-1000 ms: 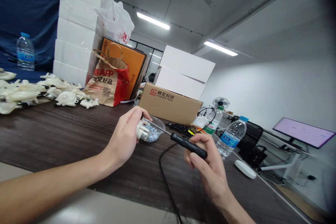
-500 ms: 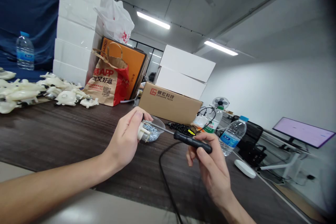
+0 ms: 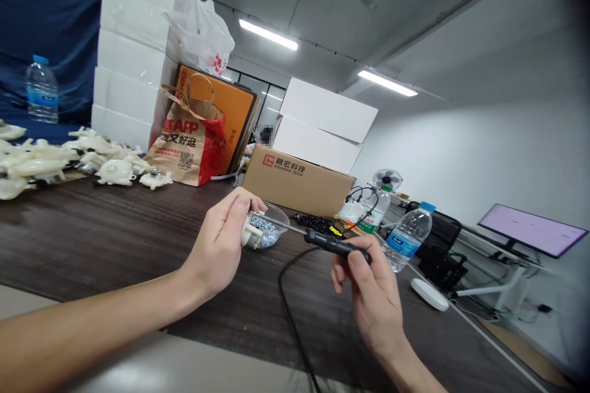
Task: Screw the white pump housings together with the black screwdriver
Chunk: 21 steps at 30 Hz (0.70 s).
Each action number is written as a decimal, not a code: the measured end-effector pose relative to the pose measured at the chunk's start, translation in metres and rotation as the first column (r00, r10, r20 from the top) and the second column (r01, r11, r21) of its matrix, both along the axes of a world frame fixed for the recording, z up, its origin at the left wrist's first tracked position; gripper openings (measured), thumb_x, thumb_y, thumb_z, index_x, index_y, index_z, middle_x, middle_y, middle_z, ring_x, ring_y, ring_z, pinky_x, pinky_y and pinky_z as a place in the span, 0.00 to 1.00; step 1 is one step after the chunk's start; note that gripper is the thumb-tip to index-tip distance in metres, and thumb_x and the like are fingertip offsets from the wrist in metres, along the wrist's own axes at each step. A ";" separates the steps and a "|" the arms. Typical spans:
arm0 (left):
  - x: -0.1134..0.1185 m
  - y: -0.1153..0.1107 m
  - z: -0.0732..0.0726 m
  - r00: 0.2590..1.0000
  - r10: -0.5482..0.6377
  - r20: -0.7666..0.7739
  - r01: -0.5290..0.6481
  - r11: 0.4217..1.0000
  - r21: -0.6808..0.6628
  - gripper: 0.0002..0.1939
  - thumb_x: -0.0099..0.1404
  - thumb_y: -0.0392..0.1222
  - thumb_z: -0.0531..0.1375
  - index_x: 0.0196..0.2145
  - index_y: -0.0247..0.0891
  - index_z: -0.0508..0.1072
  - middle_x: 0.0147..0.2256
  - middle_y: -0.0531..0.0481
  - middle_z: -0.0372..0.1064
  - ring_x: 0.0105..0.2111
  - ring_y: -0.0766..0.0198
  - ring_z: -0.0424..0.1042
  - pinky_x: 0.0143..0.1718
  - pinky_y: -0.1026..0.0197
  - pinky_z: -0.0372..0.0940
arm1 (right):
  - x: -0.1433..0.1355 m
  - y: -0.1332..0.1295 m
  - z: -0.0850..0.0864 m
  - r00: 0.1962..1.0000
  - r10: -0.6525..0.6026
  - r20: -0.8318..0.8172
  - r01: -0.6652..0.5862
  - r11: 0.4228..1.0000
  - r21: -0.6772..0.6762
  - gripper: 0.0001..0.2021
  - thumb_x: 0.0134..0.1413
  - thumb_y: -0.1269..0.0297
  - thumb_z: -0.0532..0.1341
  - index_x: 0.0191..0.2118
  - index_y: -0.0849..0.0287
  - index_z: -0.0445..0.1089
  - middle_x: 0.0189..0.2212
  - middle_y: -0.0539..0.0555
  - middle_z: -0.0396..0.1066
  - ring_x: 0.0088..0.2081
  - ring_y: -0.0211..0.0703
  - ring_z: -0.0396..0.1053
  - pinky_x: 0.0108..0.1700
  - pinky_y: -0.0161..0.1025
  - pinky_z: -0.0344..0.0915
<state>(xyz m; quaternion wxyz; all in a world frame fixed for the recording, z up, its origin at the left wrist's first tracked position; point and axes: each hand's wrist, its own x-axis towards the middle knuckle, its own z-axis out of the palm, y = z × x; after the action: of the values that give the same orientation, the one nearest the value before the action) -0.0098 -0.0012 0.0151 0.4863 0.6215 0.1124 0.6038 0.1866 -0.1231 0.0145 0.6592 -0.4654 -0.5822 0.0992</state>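
head view: i see the left hand (image 3: 221, 239) closed around a small white part (image 3: 249, 233), raised over the bench (image 3: 184, 202), partly in front of a clear bowl (image 3: 279, 212) of silvery pieces (image 3: 271, 235). the right hand (image 3: 375, 288) is curled around the handle end of a black-handled screwdriver (image 3: 329, 244), its shaft (image 3: 288, 226) pointing at that part.

Left grip (image 3: 219, 242) holds a white part (image 3: 250, 234) before the bowl (image 3: 275, 241); right grip (image 3: 375, 295), right of the bowl, holds a screwdriver (image 3: 329, 244); behind the bowl, a box (image 3: 299, 187).
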 end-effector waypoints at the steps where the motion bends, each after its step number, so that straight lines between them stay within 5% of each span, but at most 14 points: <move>1: 0.000 0.000 0.000 1.000 0.009 -0.003 -0.009 1.000 0.000 0.17 0.77 0.49 0.49 0.33 0.39 0.68 0.39 0.51 0.71 0.30 0.66 0.63 0.29 0.66 0.60 | 0.000 0.000 -0.001 1.000 -0.022 0.014 0.021 1.000 0.013 0.10 0.69 0.55 0.58 0.39 0.54 0.64 0.20 0.44 0.59 0.21 0.35 0.58 0.22 0.30 0.57; 4: -0.001 0.000 0.001 1.000 0.022 -0.014 -0.022 1.000 -0.009 0.17 0.76 0.49 0.48 0.33 0.39 0.68 0.39 0.51 0.71 0.28 0.67 0.62 0.27 0.66 0.59 | -0.001 -0.002 -0.004 0.997 -0.050 0.051 0.049 0.998 0.026 0.11 0.69 0.55 0.58 0.36 0.55 0.63 0.19 0.44 0.59 0.20 0.34 0.56 0.21 0.30 0.55; 9: -0.001 0.000 0.003 0.999 0.033 0.003 -0.033 0.999 -0.009 0.17 0.76 0.49 0.49 0.33 0.39 0.68 0.39 0.51 0.71 0.29 0.66 0.63 0.29 0.65 0.60 | -0.003 -0.005 -0.007 0.996 -0.043 0.072 0.042 0.999 0.015 0.08 0.68 0.57 0.58 0.48 0.52 0.64 0.24 0.46 0.64 0.25 0.38 0.63 0.27 0.33 0.62; 15: 0.001 0.002 0.002 0.999 0.044 0.020 -0.044 0.999 0.005 0.17 0.76 0.49 0.49 0.33 0.39 0.68 0.39 0.50 0.71 0.31 0.65 0.63 0.30 0.65 0.60 | -0.001 -0.002 -0.008 0.997 -0.030 0.064 0.033 0.998 -0.050 0.15 0.71 0.52 0.54 0.34 0.55 0.63 0.18 0.44 0.57 0.18 0.34 0.54 0.19 0.32 0.53; 21: 0.001 0.002 0.001 0.999 0.049 0.013 -0.049 0.999 -0.003 0.17 0.76 0.49 0.49 0.33 0.39 0.68 0.38 0.51 0.70 0.31 0.65 0.63 0.30 0.64 0.60 | -0.005 -0.003 -0.006 0.999 0.012 0.032 -0.011 0.999 -0.038 0.09 0.69 0.54 0.57 0.47 0.52 0.63 0.28 0.47 0.66 0.25 0.37 0.64 0.28 0.34 0.63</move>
<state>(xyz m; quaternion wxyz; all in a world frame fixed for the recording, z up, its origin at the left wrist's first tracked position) -0.0087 0.0009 0.0157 0.4730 0.6139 0.1250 0.6194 0.1818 -0.1263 0.0089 0.6402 -0.4759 -0.5936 0.1064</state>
